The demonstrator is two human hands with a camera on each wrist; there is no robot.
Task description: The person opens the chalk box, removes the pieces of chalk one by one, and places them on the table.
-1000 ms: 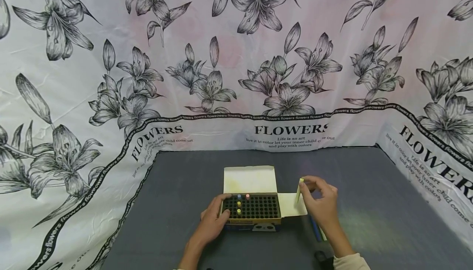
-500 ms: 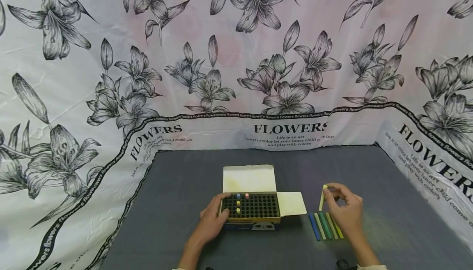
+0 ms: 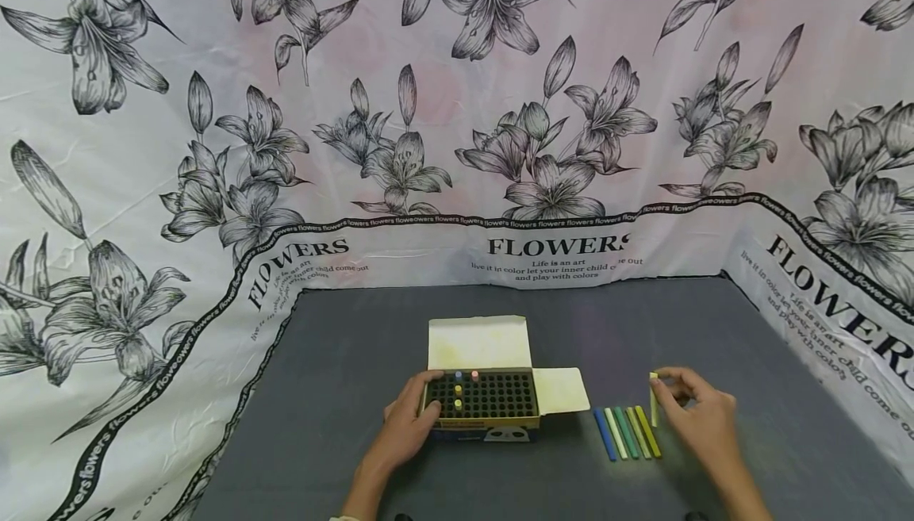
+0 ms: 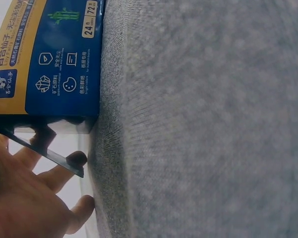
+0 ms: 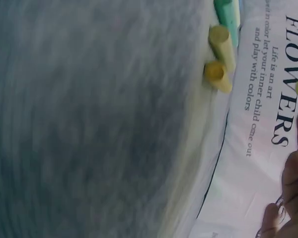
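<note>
Right of centre in the head view, the right hand (image 3: pixel 696 414) pinches a slim pale-yellow chalk stick (image 3: pixel 653 398) upright, just beside a row of five round coloured chalk sticks (image 3: pixel 627 432) lying on the grey felt-like mat (image 3: pixel 714 331). At lower centre, the left hand (image 3: pixel 407 424) grips the left end of the open cardboard chalk box (image 3: pixel 480 390) with its dark honeycomb grid.
</note>
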